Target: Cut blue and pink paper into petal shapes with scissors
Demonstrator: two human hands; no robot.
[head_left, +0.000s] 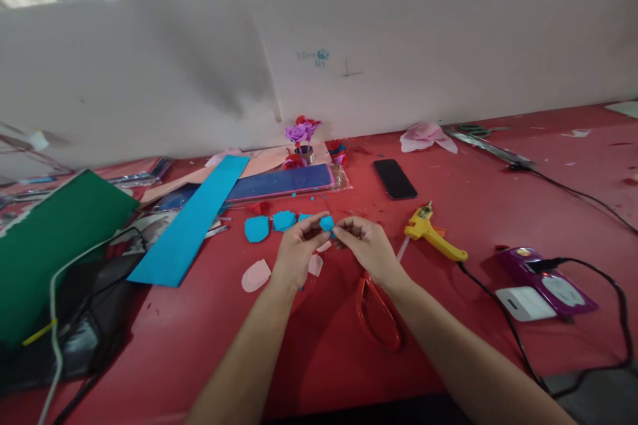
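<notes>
A small blue paper piece is pinched between both hands above the red table. My left hand grips its left side, and my right hand has thumb and fingers closed at its right edge. Behind and left of my hands lie blue cut petals and another blue stack. Pink petals rest nearer to me, with one more pink piece beside my left hand. Red-handled scissors lie under my right wrist, their blades hidden.
On the red table, a yellow glue gun, a phone and a purple power strip with cords are at right. Purple paper flowers stand behind. Left are a blue strip and green sheet.
</notes>
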